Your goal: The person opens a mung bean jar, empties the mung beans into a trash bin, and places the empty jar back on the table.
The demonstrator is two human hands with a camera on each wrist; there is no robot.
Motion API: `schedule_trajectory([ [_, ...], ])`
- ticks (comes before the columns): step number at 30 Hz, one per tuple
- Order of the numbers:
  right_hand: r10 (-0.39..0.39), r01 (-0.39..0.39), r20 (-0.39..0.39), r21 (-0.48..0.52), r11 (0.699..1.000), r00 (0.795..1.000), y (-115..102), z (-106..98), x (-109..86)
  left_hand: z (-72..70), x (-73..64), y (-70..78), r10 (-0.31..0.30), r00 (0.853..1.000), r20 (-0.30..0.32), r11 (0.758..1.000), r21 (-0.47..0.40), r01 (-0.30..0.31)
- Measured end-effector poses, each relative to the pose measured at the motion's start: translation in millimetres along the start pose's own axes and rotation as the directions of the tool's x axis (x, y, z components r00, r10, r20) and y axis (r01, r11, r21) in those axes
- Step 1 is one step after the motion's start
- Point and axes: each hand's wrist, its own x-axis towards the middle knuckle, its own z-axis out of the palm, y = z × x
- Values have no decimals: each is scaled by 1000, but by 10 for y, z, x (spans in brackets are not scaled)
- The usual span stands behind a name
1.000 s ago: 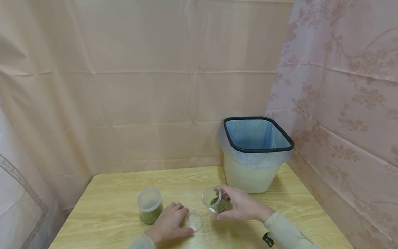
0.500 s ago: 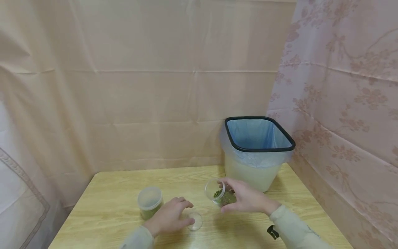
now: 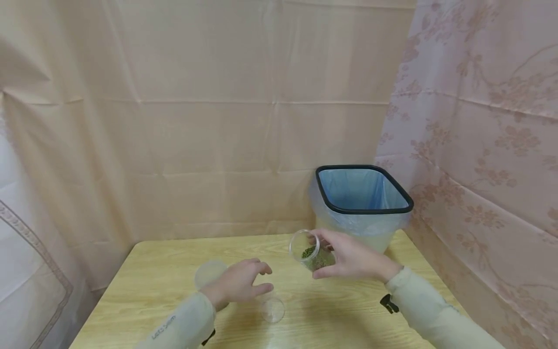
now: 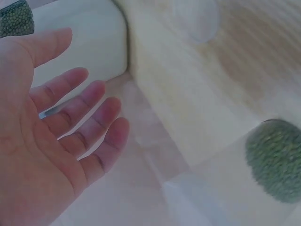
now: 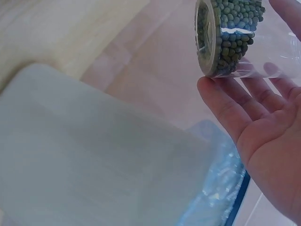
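My right hand [image 3: 355, 257] grips a clear plastic jar [image 3: 320, 261] partly filled with small green beans. Held above the table, the jar tips onto its side with its mouth toward the left. In the right wrist view the green beans [image 5: 233, 35] have slid to one end, and the fingers curve along the jar wall. My left hand [image 3: 241, 281] hovers holding nothing, thumb and fingers apart and loosely bent. Just right of it a round clear lid [image 3: 273, 310] lies on the table. A second jar [image 3: 208, 272] of beans stands partly hidden behind the left hand.
A pale bin [image 3: 370, 228] with a blue bag liner and a black rim stands at the table's back right, just behind the right hand. The wooden table [image 3: 152, 286] ends at beige curtains [image 3: 218, 194] behind and a pink floral curtain [image 3: 475, 194] to the right.
My right hand has raised the jar and carried it slightly right, toward the bin. My left hand has lifted off from beside the lid and moved a little forward.
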Motion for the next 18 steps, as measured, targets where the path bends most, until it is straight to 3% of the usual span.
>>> schedule_trajectory([
  [7, -8, 8, -9, 30, 1000, 1000, -61, -213, 79, -225, 130, 26, 42, 999, 8, 999, 2, -42],
  [14, -20, 21, -7, 83, 996, 1000, -137, -438, 142, -476, 254, 112, 11, 999, 50, 999, -47, -8],
  [18, -25, 27, -24, 91, 995, 999, -185, -549, 185, -634, 321, 137, 53, 998, 35, 998, -48, -51],
])
